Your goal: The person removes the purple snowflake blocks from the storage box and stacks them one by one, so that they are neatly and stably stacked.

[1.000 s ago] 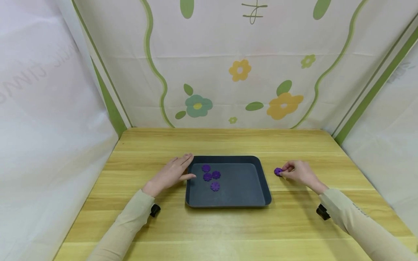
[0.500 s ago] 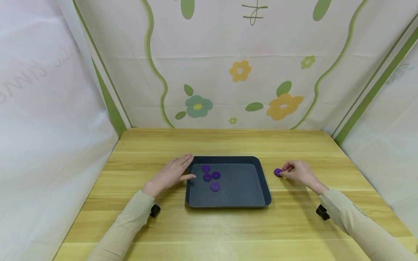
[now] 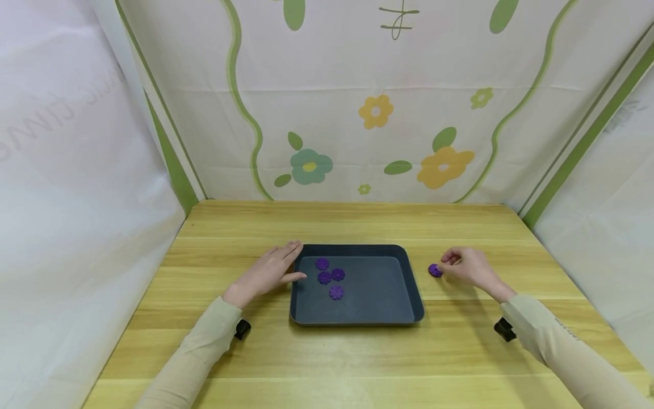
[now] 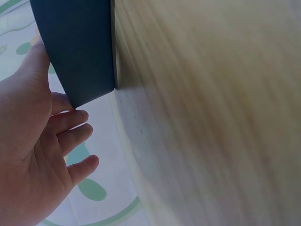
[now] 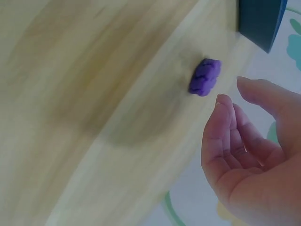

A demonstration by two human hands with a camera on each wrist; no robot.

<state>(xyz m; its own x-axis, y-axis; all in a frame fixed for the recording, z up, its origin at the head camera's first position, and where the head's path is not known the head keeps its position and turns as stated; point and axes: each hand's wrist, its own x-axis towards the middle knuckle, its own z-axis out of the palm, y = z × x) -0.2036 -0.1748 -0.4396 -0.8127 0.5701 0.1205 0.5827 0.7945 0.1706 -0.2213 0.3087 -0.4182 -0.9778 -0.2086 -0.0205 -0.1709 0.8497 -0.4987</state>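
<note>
A wooden table is filling the lower half of the frame, a dark grey baking tray lying at lower centre. The left hand is resting on the tray's left rim, fingers extended, thumb reaching over the edge; pressing unevenly there could be tipping or shifting it. At right of centre, the right hand is hovering, thumb and index tip parted, gripping nothing. Just beside those tips, a short stack of purple notched discs is sitting on the table; an off-centre nudge could be toppling it. In the tray's left part, four single purple discs are lying, and a jolt could be sliding them
</note>
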